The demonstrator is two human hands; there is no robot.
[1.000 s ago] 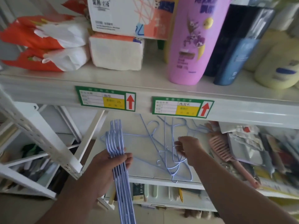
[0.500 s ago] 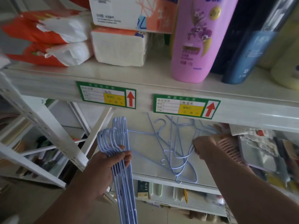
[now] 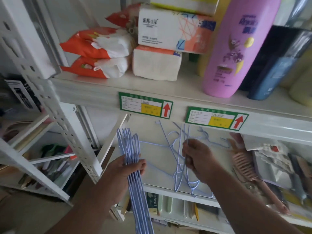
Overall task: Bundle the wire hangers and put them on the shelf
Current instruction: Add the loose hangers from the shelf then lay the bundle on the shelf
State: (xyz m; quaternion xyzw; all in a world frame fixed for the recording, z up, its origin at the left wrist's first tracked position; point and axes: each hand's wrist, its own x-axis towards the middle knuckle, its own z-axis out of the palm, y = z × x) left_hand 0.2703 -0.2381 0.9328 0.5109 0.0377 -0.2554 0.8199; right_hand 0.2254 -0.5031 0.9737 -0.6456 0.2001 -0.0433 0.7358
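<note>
Pale blue wire runs through both sets of fingers: my left hand (image 3: 125, 168) is closed around a squared-up stack of wire hangers (image 3: 130, 159), hooks pointing up and away, the long ends hanging down past the wrist, while my right hand (image 3: 196, 159) pinches one or two wires lifted out of the loose hangers (image 3: 179, 149) lying tangled on the lower shelf (image 3: 152, 187). I judge this as mid-gathering: the bundle is partly built, several hangers remain spread on the board, and nothing is set down as a finished bundle yet. The next move, as I see it, calls for freeing the pinched wire from its neighbours, since the hooks look interlocked, then lining its hook up with the stack before sliding it in. Beside the tangle lies a pink comb (image 3: 243, 166). On the upper shelf edge sit two green price labels (image 3: 146, 105) with yellow boxes and red up-arrows; their print is too small to read. Above stand a tissue pack (image 3: 170, 27) with Chinese characters and a pink bottle (image 3: 236, 48) whose blue brand word I cannot make out.
</note>
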